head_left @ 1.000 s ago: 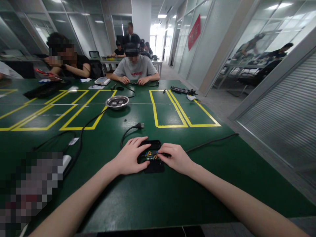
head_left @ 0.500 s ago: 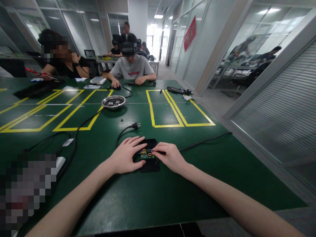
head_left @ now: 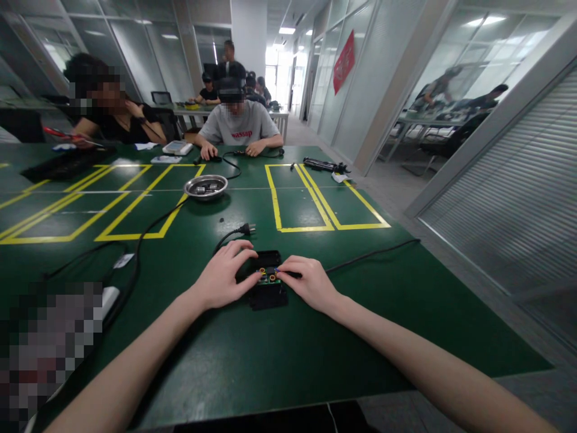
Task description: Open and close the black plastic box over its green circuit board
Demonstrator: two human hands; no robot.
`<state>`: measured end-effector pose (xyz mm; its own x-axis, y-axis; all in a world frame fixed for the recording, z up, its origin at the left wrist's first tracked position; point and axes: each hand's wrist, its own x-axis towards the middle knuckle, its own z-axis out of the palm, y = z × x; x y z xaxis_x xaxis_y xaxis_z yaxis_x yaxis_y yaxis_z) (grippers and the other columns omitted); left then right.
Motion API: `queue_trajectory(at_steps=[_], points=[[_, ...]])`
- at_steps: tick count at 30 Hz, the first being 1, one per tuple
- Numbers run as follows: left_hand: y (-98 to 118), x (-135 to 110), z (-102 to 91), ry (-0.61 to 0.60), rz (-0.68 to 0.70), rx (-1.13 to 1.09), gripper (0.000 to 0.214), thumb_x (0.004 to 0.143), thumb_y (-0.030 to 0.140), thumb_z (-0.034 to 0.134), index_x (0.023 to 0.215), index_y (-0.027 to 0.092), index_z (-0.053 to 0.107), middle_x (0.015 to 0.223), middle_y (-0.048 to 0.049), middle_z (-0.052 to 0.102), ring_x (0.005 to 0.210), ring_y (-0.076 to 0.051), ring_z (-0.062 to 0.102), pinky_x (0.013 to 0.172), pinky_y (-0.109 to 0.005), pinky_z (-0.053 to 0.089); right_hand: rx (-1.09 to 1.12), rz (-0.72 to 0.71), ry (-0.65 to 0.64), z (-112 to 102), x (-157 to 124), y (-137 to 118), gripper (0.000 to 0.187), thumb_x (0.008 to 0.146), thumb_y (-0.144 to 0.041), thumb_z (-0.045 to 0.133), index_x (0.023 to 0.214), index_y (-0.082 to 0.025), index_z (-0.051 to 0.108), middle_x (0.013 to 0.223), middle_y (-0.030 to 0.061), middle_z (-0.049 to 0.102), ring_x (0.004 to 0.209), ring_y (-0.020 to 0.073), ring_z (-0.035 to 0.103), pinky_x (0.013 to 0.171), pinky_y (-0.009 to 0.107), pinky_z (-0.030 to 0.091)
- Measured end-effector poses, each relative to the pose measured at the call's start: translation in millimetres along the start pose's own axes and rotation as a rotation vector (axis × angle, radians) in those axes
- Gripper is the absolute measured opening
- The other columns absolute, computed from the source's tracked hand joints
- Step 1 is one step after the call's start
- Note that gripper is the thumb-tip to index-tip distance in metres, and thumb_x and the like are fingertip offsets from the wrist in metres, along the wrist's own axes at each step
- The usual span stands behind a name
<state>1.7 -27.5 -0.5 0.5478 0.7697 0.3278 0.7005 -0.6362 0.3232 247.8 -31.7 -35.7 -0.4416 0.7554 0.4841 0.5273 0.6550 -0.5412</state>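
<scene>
A small green circuit board (head_left: 269, 279) with copper-wound coils lies between two black plastic case halves, the far half (head_left: 269, 257) and the near half (head_left: 269, 297). My left hand (head_left: 224, 273) curves around the left end with its fingers apart; the thumb tip touches the board's left edge, and the index fingertip rests by the far half. At the board's right end, thumb and index finger of my right hand (head_left: 311, 279) pinch together on a cable end, where a bit of blue shows. A black cable (head_left: 369, 257) emerges behind this hand and runs right.
Beyond my left hand lies a black power plug (head_left: 246, 229). A metal bowl (head_left: 205, 187) holding metal parts stands farther back. A white power strip (head_left: 108, 299) and cords lie left; a small tripod (head_left: 325, 165) is at the far right. Co-workers sit across the table (head_left: 342, 373).
My left hand's spread fingers have drawn back and curled, and its thumb has moved up onto the board's left end. My right hand keeps its pinch at the right end.
</scene>
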Motion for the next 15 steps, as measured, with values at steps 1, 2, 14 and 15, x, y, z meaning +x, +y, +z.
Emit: queue_trajectory(at_steps=[1,2,14,15], points=[[1.4,1.1,-2.4,0.014,-0.031,-0.002,0.032,0.098,0.044,0.048,0.102,0.019,0.067,0.110,-0.0114,0.070,0.105,-0.026,0.065,0.092,-0.039,0.053,0.011,-0.002,0.012,-0.4,0.0,-0.5,0.014,0.095,-0.021,0.067,0.089,-0.018,0.079,0.087,0.0067,0.076,0.076,0.0177,0.072,0.072,0.029,0.057],[2.6,2.1,-4.3,-0.002,-0.052,-0.003,0.033,0.100,0.043,0.044,0.091,0.019,0.066,0.095,-0.0081,0.070,0.091,-0.022,0.066,0.082,-0.034,0.052,0.023,-0.005,0.026,-0.9,0.0,-1.0,0.014,0.095,-0.021,0.067,0.089,-0.018,0.079,0.087,0.0068,0.076,0.076,0.0177,0.072,0.072,0.029,0.058],[5.7,0.4,-7.1,-0.222,-0.034,-0.003,0.052,0.101,0.040,0.042,0.055,0.018,0.050,0.049,0.0012,0.048,0.046,-0.011,0.041,0.054,-0.027,0.022,0.066,-0.206,0.004,-7.1,-6.0,-9.1,0.018,0.098,-0.021,0.061,0.090,-0.017,0.076,0.085,0.0076,0.074,0.073,0.0168,0.070,0.066,0.027,0.057],[7.0,0.2,-7.2,-0.231,-0.034,-0.001,0.052,0.100,0.040,0.043,0.054,0.018,0.049,0.048,0.0015,0.047,0.046,-0.011,0.039,0.054,-0.027,0.021,0.061,-0.223,-0.008,-7.5,-7.0,-9.3,0.018,0.098,-0.021,0.060,0.090,-0.017,0.076,0.084,0.0075,0.074,0.072,0.0167,0.069,0.065,0.027,0.057]])
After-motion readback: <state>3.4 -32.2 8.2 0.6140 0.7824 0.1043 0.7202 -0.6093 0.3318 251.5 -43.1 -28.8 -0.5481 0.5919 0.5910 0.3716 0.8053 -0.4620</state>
